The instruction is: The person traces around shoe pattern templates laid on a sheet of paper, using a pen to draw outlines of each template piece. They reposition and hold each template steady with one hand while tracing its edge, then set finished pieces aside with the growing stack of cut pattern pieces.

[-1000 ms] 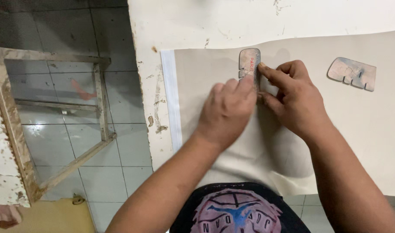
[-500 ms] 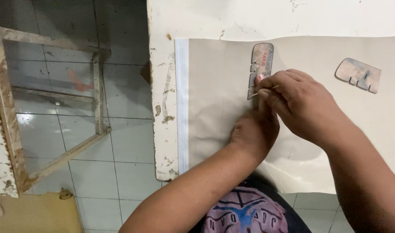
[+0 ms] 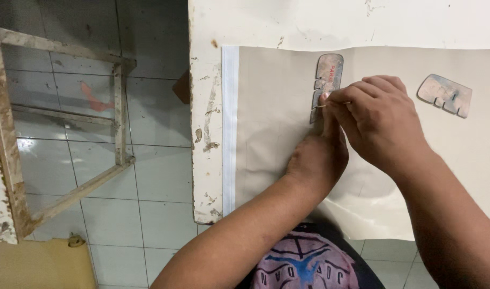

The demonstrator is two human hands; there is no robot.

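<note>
Second notched template [image 3: 445,95] lies on beige sheet [image 3: 266,123], well apart to right. Sheet covers worn white tabletop [image 3: 204,107]; wooden frame [image 3: 68,134] on tiled floor at left. Left hand [image 3: 317,158] pressed flat on sheet, just below long template [image 3: 326,80], fingertips touching it. Right hand [image 3: 381,120] pinched closed on thin marking tool, tip at template edge; tool mostly hidden.

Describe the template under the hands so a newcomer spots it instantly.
On the white table lies a beige sheet. Near its top edge, under the right hand, sits the upright template: long, narrow and notched, unlike the wider template lying apart to the right.
</note>
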